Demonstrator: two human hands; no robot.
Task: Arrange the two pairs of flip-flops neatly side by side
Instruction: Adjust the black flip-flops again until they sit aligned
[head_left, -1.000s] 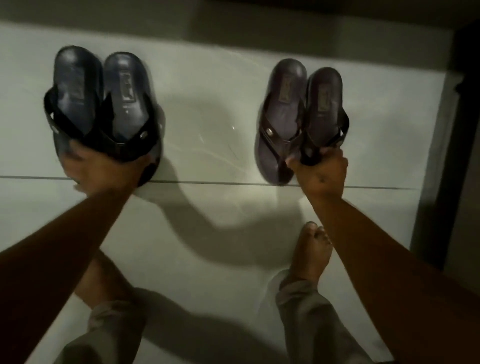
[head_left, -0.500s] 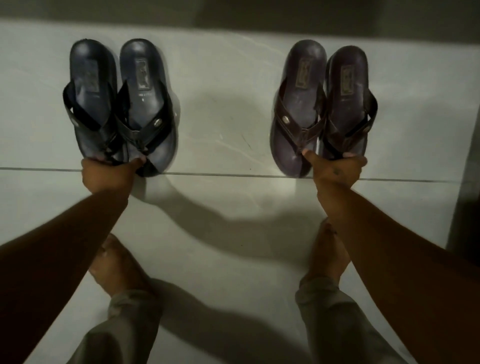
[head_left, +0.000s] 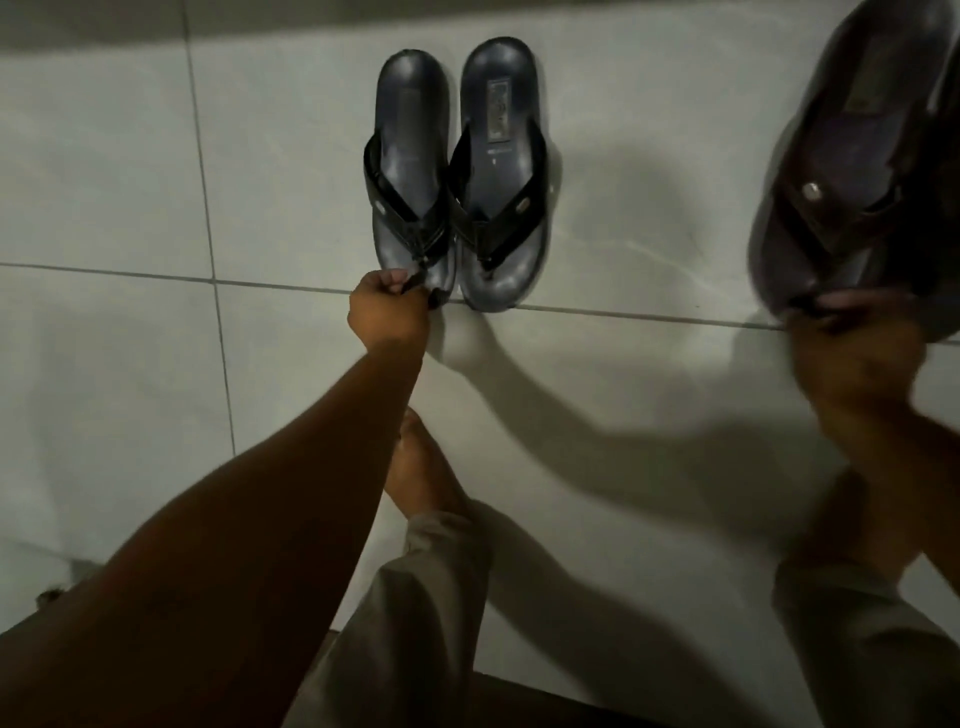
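Pale floor tiles (head_left: 104, 156) w/ dark grout lines, dim light, long arm shadows. Blue-grey flip-flop pair (head_left: 460, 176) lies flat on the tile, soles touching side by side, toe ends toward the person, right at a grout line. Left hand (head_left: 387, 312) is at the toe end of the pair's left sandal, fingers pinched on its front edge. Brown flip-flop pair (head_left: 852, 171) sits at frame's right edge, well apart from the blue-grey pair, partly cut off and blurred. Right hand (head_left: 852, 338) has fingers clamped on its toe end. Bare foot (head_left: 421, 467) and beige trouser legs (head_left: 415, 597) below.
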